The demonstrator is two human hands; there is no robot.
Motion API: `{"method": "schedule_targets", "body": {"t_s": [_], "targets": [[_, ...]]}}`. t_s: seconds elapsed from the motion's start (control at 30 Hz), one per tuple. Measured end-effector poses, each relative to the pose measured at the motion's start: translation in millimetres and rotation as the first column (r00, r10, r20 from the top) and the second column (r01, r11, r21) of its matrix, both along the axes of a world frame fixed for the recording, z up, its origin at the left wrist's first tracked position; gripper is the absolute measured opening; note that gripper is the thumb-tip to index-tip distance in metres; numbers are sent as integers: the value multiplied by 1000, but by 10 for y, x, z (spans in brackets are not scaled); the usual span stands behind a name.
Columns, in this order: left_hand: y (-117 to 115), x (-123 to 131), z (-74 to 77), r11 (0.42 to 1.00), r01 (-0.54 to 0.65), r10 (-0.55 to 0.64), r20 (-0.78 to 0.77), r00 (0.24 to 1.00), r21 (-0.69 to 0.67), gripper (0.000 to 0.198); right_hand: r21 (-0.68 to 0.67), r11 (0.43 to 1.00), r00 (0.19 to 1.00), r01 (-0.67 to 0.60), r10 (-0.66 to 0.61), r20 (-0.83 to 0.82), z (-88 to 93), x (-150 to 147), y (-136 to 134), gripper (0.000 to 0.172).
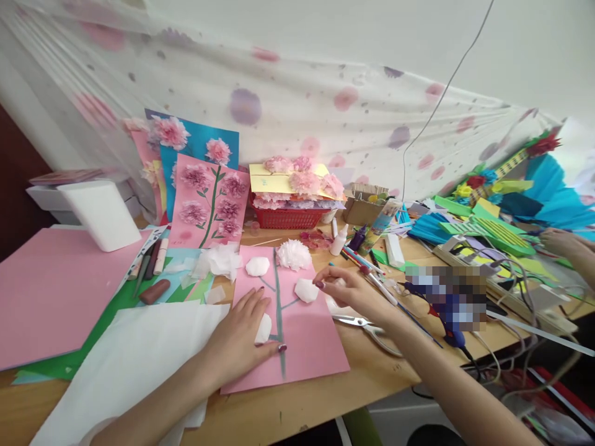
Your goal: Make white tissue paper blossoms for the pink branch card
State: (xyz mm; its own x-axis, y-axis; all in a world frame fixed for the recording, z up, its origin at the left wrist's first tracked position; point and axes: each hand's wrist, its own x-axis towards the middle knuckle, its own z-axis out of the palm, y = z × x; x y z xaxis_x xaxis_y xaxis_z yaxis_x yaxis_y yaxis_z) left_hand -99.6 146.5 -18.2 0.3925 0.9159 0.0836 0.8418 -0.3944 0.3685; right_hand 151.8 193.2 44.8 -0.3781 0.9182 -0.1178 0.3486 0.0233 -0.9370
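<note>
A pink sheet with a painted grey-green stem lies on the wooden table. My left hand rests flat on its left part, fingers spread, partly over a white paper piece. At the sheet's right side, my right hand has thumb and forefinger close together beside another white piece; whether anything is between them is too small to tell. A third white piece sits at the upper left of the sheet, and a fluffy white paper flower at its top.
Scissors lie right of the sheet, near a blue glue gun and cables. White tissue paper spreads at left. Behind stand a pink flower picture and a red basket. Another person's hand shows at far right.
</note>
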Motion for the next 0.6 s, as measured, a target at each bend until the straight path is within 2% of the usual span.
{"method": "schedule_targets", "body": {"t_s": [0.03,0.07,0.1,0.17,0.23,0.4,0.53,0.6], "targets": [[1,-3,-4,1000,1,-1,7,1000,12,66,128,991,966,-48,13,259,82,123,-65,23],[2,-6,-10,1000,3,-4,19,1000,25,65,183,978,875,-104,2,485,149,243,-133,26],[4,-9,-17,999,5,-6,33,999,35,64,172,973,750,-157,4,662,195,353,-199,30],[6,-13,-30,999,4,-6,53,999,35,61,112,968,531,-226,26,847,224,520,-319,32],[6,-18,-39,1000,1,-3,66,998,20,56,60,963,416,-261,56,908,190,608,-403,32],[-1,-24,-29,1000,-10,9,91,996,8,45,99,968,287,-232,-29,957,55,652,-398,28],[-31,-1,9,999,-25,27,67,997,-25,48,171,969,253,-177,-123,959,-34,745,-230,21],[-58,24,24,999,-32,33,54,998,-35,50,206,969,268,-134,-165,949,-63,803,-142,17]]}}
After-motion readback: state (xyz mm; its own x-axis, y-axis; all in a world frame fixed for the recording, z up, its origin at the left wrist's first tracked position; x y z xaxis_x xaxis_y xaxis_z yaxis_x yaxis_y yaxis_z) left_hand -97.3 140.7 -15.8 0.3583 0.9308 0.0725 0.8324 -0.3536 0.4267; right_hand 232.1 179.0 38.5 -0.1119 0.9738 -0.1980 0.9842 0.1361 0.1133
